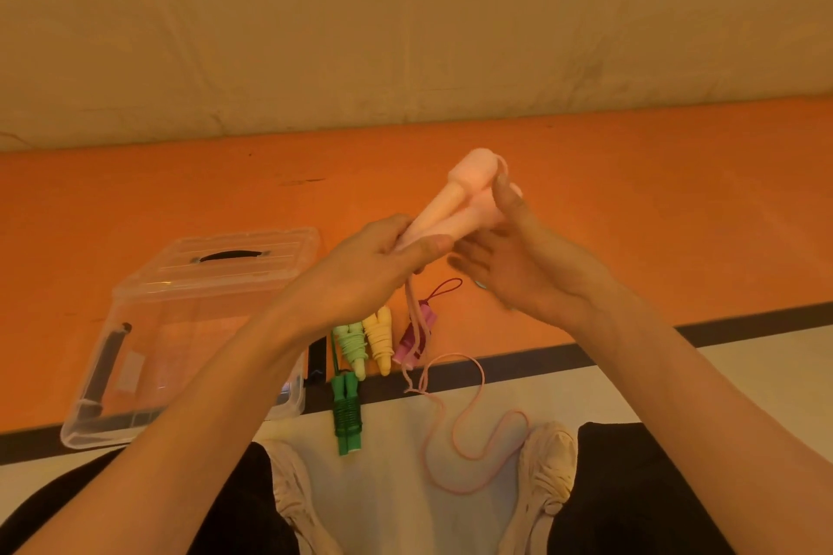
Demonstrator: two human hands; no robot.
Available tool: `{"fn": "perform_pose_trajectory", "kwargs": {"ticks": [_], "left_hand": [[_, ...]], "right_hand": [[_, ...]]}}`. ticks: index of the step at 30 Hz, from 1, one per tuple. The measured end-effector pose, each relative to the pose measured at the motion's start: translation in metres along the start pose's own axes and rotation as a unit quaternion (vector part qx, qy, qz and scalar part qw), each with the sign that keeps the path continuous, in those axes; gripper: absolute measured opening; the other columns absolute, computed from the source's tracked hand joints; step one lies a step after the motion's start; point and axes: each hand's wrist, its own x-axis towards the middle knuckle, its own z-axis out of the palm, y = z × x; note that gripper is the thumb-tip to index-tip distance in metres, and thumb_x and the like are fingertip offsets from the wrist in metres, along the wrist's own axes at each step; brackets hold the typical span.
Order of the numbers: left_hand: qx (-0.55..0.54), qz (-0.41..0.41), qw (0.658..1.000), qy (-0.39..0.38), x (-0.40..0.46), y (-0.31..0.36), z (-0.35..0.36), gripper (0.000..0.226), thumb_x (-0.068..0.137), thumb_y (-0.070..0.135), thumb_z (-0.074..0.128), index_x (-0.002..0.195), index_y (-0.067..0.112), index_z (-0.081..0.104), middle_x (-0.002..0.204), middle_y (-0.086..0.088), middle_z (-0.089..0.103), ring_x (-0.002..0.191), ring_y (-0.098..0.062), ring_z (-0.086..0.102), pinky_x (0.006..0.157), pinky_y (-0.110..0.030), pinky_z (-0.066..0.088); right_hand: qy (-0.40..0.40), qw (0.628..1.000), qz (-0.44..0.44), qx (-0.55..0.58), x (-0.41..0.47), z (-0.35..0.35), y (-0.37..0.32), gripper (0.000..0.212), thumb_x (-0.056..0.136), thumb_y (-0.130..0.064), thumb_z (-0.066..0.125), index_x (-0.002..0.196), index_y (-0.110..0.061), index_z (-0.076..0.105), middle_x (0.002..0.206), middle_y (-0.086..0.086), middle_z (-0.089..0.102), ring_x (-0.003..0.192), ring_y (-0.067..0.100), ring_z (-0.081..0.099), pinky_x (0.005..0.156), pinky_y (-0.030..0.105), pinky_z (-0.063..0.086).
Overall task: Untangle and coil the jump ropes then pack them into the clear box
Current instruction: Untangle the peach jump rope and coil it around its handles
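**Pink rope handles held together above the floor**

While the person sits with knees apart, both hands are raised over an orange floor strip. The left hand [383, 257] grips the narrow ends of two pale pink jump-rope handles [455, 205], fingers and thumb curled round them so the pair lies side by side, thick ends pointing up and away. The right hand [518, 257] is beside those thick ends with its fingers mostly straight; a fingertip touches the pink cord where it leaves the top of one handle. Whether it pinches that cord I cannot tell.

From under the left hand the pink cord [473, 419] hangs down and trails in loose curves over the pale floor between two cream sneakers [547, 460].

On the floor below the hands lie ropes already wound: a light green coiled rope [354, 347], a yellow coiled rope [378, 340] just beside it, a purple handle bundle [417, 336] with a dark red loop, and a dark green coiled rope [346, 415] nearer the person, crossing a dark stripe.

To the left stands the clear box [135, 356], tipped on its side, with its clear lid [252, 257] and black handle at the far end. I see no ropes inside it.
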Motion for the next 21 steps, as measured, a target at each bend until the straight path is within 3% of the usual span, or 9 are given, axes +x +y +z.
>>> {"fn": "perform_pose_trajectory", "kwargs": {"ticks": [1,3,5,8,10,12,14,16,21], "left_hand": [[-0.008,-0.004,1.0,0.019,0.001,-0.002,-0.003,0.032,0.093,0.046,0.049,0.108,0.019,0.056,0.074,0.003,0.049,0.054,-0.005,0.04,0.052,-0.021,0.032],[-0.019,-0.003,0.999,0.049,0.003,-0.004,-0.008,0.026,0.093,0.044,0.049,0.104,0.021,0.055,0.075,0.003,0.049,0.055,-0.005,0.041,0.053,-0.022,0.032],[-0.017,0.005,0.997,0.071,0.004,-0.005,-0.009,0.026,0.094,0.043,0.05,0.106,0.02,0.056,0.079,0.001,0.052,0.06,-0.007,0.043,0.056,-0.024,0.034],[0.02,0.014,0.994,0.106,0.005,-0.008,-0.006,0.029,0.093,0.041,0.053,0.114,0.02,0.054,0.081,0.002,0.053,0.063,-0.007,0.046,0.059,-0.026,0.036],[0.07,0.03,0.991,0.112,0.003,-0.011,-0.003,0.031,0.092,0.041,0.055,0.117,0.023,0.05,0.078,0.006,0.052,0.058,-0.001,0.048,0.054,-0.023,0.035],[0.13,0.04,0.985,0.11,0.0,-0.015,0.0,0.035,0.092,0.043,0.056,0.121,0.024,0.048,0.08,0.006,0.055,0.061,-0.003,0.052,0.053,-0.027,0.038],[0.195,0.035,0.974,0.112,-0.001,-0.019,0.003,0.039,0.092,0.049,0.052,0.121,0.024,0.045,0.081,0.006,0.055,0.065,-0.008,0.054,0.053,-0.03,0.038],[0.226,0.029,0.968,0.108,-0.002,-0.02,0.005,0.042,0.092,0.053,0.047,0.121,0.023,0.043,0.08,0.005,0.055,0.064,-0.01,0.054,0.05,-0.028,0.037],[0.194,0.027,0.977,0.08,-0.001,-0.019,0.004,0.044,0.091,0.056,0.043,0.119,0.021,0.045,0.078,0.002,0.055,0.056,-0.01,0.051,0.046,-0.021,0.038]], "right_hand": [[-0.029,0.998,0.028,-0.046,-0.001,-0.001,0.005,0.105,0.043,-0.05,0.091,0.131,-0.009,0.051,0.127,0.007,0.064,0.119,0.023,0.06,0.107,0.04,0.039],[-0.073,0.987,0.066,-0.13,-0.004,-0.001,0.021,0.091,0.057,-0.039,0.089,0.133,-0.01,0.049,0.127,0.002,0.064,0.121,0.018,0.058,0.11,0.038,0.033],[-0.095,0.975,0.067,-0.189,-0.009,0.007,0.035,0.069,0.076,-0.022,0.076,0.137,-0.007,0.046,0.125,0.002,0.065,0.12,0.013,0.058,0.108,0.031,0.038],[-0.071,0.941,-0.014,-0.33,-0.016,0.017,0.043,0.038,0.083,-0.018,0.07,0.118,-0.009,0.06,0.109,0.005,0.072,0.104,0.017,0.066,0.093,0.027,0.05],[-0.032,0.881,-0.104,-0.46,-0.021,0.02,0.039,0.022,0.085,-0.022,0.07,0.106,-0.017,0.064,0.091,0.004,0.072,0.085,0.018,0.068,0.08,0.031,0.052],[-0.014,0.794,-0.167,-0.584,-0.026,0.019,0.033,0.016,0.086,-0.03,0.069,0.101,-0.024,0.066,0.076,-0.002,0.066,0.069,0.01,0.061,0.066,0.033,0.048],[-0.014,0.713,-0.197,-0.673,-0.03,0.016,0.027,0.013,0.088,-0.036,0.066,0.098,-0.027,0.068,0.071,-0.008,0.063,0.065,0.005,0.055,0.059,0.029,0.043],[-0.024,0.677,-0.21,-0.705,-0.033,0.015,0.022,0.015,0.091,-0.038,0.061,0.095,-0.025,0.068,0.074,-0.011,0.061,0.067,0.004,0.052,0.061,0.03,0.042],[-0.041,0.651,-0.238,-0.72,-0.036,0.017,0.017,0.02,0.096,-0.035,0.05,0.101,-0.02,0.062,0.108,-0.01,0.043,0.082,0.009,0.048,0.073,0.034,0.043]]}}
